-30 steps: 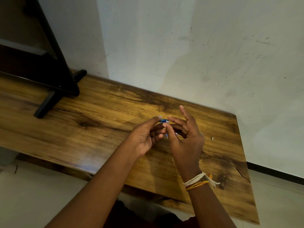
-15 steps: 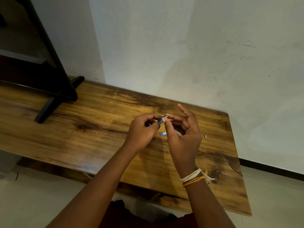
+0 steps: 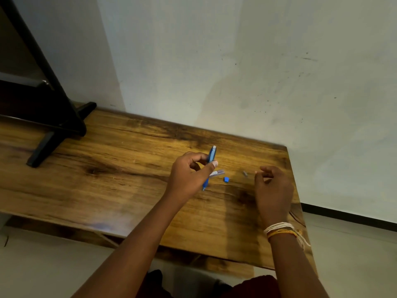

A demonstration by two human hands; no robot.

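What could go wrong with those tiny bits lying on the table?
1. The small blue cap and the grey bit lie loose on the table, fairly near its right edge. A careless sweep of the right hand beside them might knock them off.
2. The left hand holds the blue pencil by its middle, tilted, close to the clear tube. If it slips, it might scatter things.
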